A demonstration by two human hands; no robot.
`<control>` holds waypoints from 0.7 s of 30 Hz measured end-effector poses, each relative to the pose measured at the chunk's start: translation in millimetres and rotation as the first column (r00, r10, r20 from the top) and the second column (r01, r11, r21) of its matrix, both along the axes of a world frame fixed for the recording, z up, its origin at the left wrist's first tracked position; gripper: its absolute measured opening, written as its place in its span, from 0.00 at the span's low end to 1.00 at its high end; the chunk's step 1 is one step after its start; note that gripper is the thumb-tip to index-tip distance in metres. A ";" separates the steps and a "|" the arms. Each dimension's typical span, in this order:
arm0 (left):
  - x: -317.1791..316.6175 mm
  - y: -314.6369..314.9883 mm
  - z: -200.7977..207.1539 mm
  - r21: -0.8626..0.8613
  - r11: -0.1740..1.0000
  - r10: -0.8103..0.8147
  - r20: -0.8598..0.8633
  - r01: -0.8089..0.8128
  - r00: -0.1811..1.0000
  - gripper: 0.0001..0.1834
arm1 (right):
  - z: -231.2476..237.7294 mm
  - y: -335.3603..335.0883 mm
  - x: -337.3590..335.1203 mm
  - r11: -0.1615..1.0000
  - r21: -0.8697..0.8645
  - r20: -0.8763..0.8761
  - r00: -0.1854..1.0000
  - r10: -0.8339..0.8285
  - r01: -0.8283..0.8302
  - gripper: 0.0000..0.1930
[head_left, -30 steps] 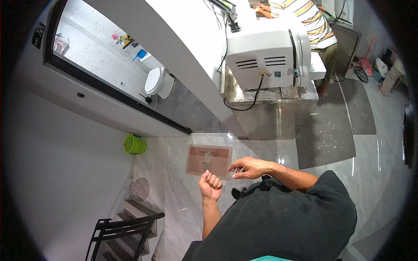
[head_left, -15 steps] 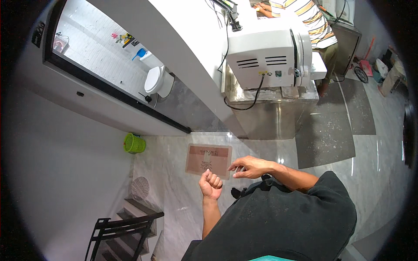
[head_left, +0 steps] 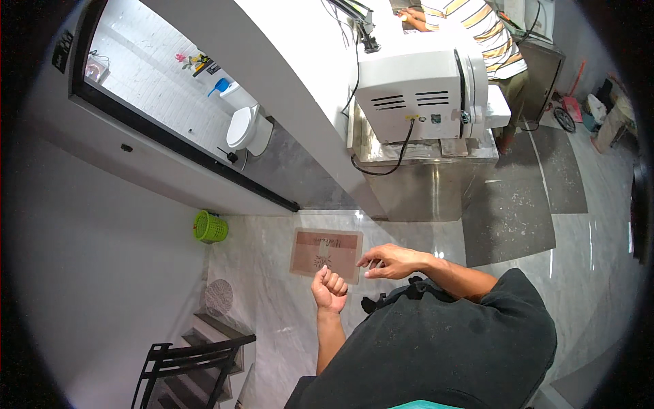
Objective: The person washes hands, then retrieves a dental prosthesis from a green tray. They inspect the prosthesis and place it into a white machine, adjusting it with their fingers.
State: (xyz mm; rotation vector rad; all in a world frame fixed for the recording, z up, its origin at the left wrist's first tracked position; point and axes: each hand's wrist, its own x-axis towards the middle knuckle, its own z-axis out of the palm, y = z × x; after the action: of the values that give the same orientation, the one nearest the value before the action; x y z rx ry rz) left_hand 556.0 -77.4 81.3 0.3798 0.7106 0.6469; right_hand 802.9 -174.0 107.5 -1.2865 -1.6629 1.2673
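My left hand (head_left: 330, 289) is raised in front of my body, its fingers curled into a fist with the thumb up. Nothing shows inside it. To its right, my right hand (head_left: 391, 262) reaches in with fingers loosely stretched and thumb apart, holding nothing. The two hands do not touch each other. Below them on the floor lies a brownish-pink doormat (head_left: 325, 244), partly covered by my left hand in this view.
A white machine (head_left: 409, 95) with a black cable stands on a metal counter (head_left: 426, 191). Beyond it works a person in a striped shirt (head_left: 477, 37). Also around are a green basket (head_left: 210, 227), stairs with a black railing (head_left: 197, 351), grey mats (head_left: 507, 221) and a toilet (head_left: 242, 128).
My hands keep the same pose and place. The surroundings sit slightly lower in the picture, and the other person's hands have shifted a little.
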 end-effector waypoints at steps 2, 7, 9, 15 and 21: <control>0.6 -0.1 0.7 0.003 1.000 0.003 -0.007 -0.003 1.000 0.29 | 0.3 -0.3 1.1 1.000 -0.005 -0.008 1.000 -0.009 0.009 0.25; 1.1 -0.7 1.3 -0.003 1.000 0.002 -0.015 -0.002 1.000 0.29 | -3.0 -0.6 1.9 1.000 0.002 -0.005 1.000 -0.018 0.018 0.25; 1.2 -1.2 1.3 -0.005 1.000 -0.004 -0.004 0.004 1.000 0.29 | -1.7 -1.6 2.3 1.000 -0.001 -0.011 1.000 -0.018 0.018 0.24; 0.7 -2.7 1.9 -0.007 1.000 0.000 -0.009 0.000 1.000 0.30 | -2.2 -1.8 1.4 1.000 -0.006 -0.016 1.000 -0.007 0.007 0.25; 2.5 -6.5 3.9 -0.006 1.000 0.022 -0.029 -0.022 0.999 0.30 | -2.0 -4.8 0.2 1.000 -0.010 -0.041 0.999 -0.028 0.028 0.24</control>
State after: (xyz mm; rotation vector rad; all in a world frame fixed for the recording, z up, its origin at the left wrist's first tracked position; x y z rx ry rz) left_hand 558.5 -83.9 85.2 0.3771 0.7452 0.6609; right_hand 803.1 -178.7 105.5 -1.2766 -1.6062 1.2781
